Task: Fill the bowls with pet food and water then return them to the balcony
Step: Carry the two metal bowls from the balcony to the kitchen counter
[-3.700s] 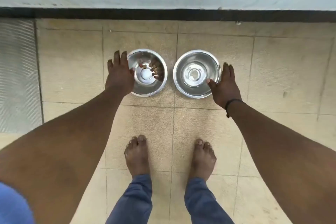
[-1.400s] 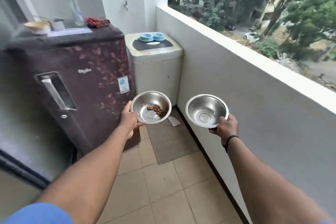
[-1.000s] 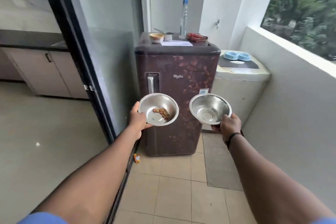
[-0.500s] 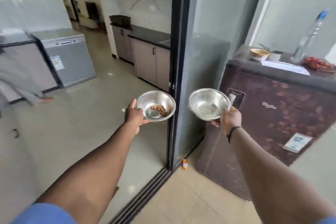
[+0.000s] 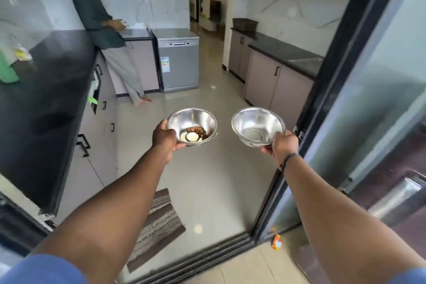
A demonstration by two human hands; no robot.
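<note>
I carry two steel bowls in front of me at the balcony door. My left hand (image 5: 164, 140) grips the near-left rim of the left bowl (image 5: 196, 120), which holds a few brown kibble pieces (image 5: 196, 131) at its bottom. My right hand (image 5: 281, 147) grips the near-right rim of the right bowl (image 5: 255, 122), which looks empty of food; whether it holds water I cannot tell. Both bowls are held level, side by side, above the kitchen floor.
The sliding door frame (image 5: 322, 90) stands at the right, its track (image 5: 207, 258) below me. A striped mat (image 5: 159, 226) lies just inside. Black counters run along the left (image 5: 46, 99) and right (image 5: 283, 53). Another person (image 5: 108, 37) stands at the far left counter by a dishwasher (image 5: 178, 60).
I lifted both bowls off the balcony floor and turned left, from the fridge and washing machine towards the open doorway. The kitchen interior now fills the view.
</note>
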